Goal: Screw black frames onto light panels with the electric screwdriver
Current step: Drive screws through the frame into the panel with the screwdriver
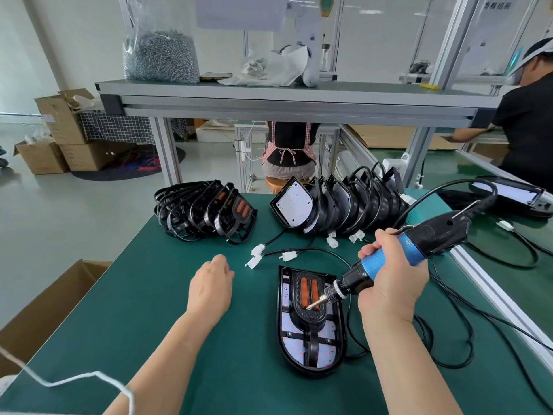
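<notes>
Right hand (389, 283) grips the electric screwdriver (398, 256), bit pointing down-left onto the black frame (309, 320) seated on the light panel (291, 328), whose long axis runs near-to-far on the table (143, 295); left hand (211, 284) relaxed, empty.

left hand (211, 287) loosely curled, palm down; right hand (389, 283) grips the screwdriver (416, 244)

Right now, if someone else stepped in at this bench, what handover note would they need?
Left hand: open, holding nothing, over the green mat.
Right hand grips the electric screwdriver, bit tip over the black frame laid on the light panel in front.
Spare frames stacked rear left; unframed panels lined up rear centre.
Done: frame placed. Screws driven: cannot tell.
Left: screw this frame, then the remaining panels.
</notes>
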